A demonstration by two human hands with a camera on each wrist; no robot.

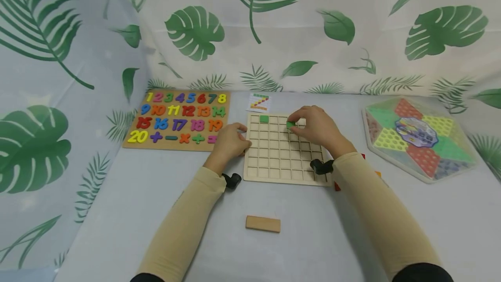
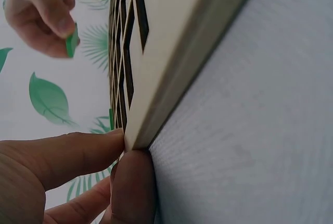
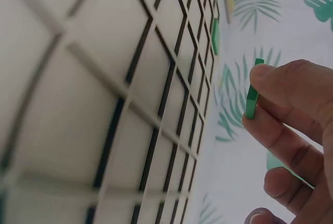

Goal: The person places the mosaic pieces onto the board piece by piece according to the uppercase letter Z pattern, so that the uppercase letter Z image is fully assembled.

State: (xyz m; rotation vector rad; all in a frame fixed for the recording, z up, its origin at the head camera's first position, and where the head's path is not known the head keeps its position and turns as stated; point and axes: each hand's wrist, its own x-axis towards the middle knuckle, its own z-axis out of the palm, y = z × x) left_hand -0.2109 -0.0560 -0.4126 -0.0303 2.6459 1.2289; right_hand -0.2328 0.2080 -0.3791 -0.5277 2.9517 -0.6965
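We find a bench [image 1: 98, 234] covered in pale cloth, before a draped backdrop [image 1: 297, 40] printed with green leaves. The left hand [image 1: 230, 142] pinches the left edge of a gridded board [image 1: 270, 177], its fingers parted only by the board's thickness. The right hand [image 1: 318, 125] grasps a green tile [image 1: 290, 124] between thumb and fingertip, above the board's far part and apart from it. We record a second green tile [image 1: 264, 119] in the far row, second cell from the left. The board is pale and wood-like, its square cells divided by dark-edged lines; the held tile is thin and flat. Nearer the person lies a plain oblong block [image 1: 263, 224].
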